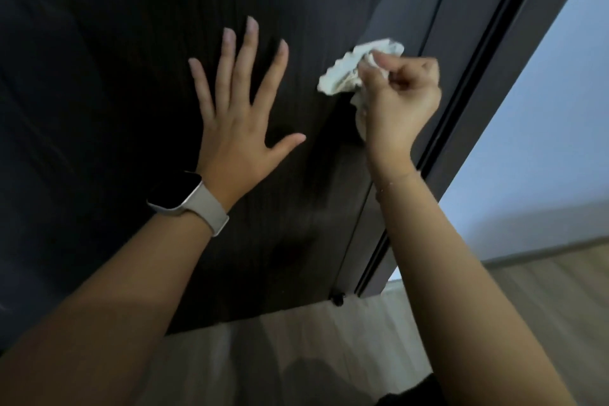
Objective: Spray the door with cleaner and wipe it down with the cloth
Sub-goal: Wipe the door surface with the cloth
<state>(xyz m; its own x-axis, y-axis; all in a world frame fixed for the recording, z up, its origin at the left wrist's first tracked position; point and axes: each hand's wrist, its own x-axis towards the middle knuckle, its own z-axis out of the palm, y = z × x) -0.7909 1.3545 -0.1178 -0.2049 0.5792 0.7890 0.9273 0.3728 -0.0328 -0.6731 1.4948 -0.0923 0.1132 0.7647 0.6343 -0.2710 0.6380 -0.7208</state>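
Against the door (pixel 99 76), my left hand (pixel 242 128) lies spread flat; my right hand (pixel 398 99), nearer the hinge edge, bunches the cloth (pixel 346 71).

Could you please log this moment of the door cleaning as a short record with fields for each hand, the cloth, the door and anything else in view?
left hand: fingers spread straight, palm flat against the door
right hand: fingers curled, grips the cloth
cloth: white, crumpled, against the door near its right edge
door: dark wood grain, its bottom edge in view
watch: on the left wrist, pale strap
floor: pale wood
spray bottle: not in view
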